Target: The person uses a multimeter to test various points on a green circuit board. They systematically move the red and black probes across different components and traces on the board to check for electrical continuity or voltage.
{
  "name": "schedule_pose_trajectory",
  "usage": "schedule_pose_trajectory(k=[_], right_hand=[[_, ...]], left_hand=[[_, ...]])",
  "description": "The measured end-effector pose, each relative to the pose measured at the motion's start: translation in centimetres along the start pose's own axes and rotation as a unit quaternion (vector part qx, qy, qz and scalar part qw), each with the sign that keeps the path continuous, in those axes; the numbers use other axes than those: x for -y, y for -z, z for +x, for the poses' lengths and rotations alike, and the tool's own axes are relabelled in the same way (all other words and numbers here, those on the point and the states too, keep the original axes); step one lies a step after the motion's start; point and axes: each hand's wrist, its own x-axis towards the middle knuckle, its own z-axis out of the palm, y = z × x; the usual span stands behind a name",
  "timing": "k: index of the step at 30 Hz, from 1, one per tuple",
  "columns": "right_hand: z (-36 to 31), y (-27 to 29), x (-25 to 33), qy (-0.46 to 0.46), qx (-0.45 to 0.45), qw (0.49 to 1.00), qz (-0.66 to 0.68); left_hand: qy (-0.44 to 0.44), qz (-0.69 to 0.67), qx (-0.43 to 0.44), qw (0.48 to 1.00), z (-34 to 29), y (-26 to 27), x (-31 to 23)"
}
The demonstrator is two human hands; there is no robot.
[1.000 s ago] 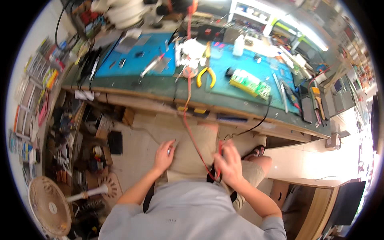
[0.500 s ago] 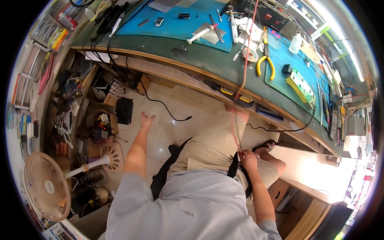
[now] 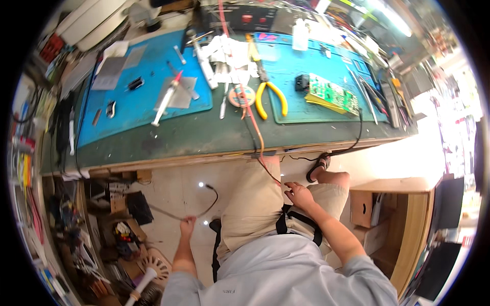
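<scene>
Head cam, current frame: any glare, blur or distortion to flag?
Head view: the tube light glares at upper right, and the floor beyond the foot washes out to white; head view: fisheye leaves black corners and the wooden cabinet slants; head view: finger detail on the left hand and right hand is soft.

On my table (image 3: 204, 145), the pliers (image 3: 265, 84) lie between a syringe (image 3: 167, 99), left, and a circuit board (image 3: 326, 89), right; below its front edge, my left fingers (image 3: 189, 220) hold a cord (image 3: 216, 197).
</scene>
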Motion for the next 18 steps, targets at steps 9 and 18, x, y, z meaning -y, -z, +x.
schedule_pose_trajectory(k=[9, 18], right_hand=[[-2.5, -1.1, -0.1, 0.012, -0.016, 0.998, -0.059], [-4.7, 5.1, 11.5, 0.175, -0.235, 0.946, 0.137]], left_hand=[[0.213, -0.104, 0.041, 0.971, -11.8, 4.1, 4.7], [0.049, -0.318, -0.078, 0.943, -12.7, 4.7, -10.1]])
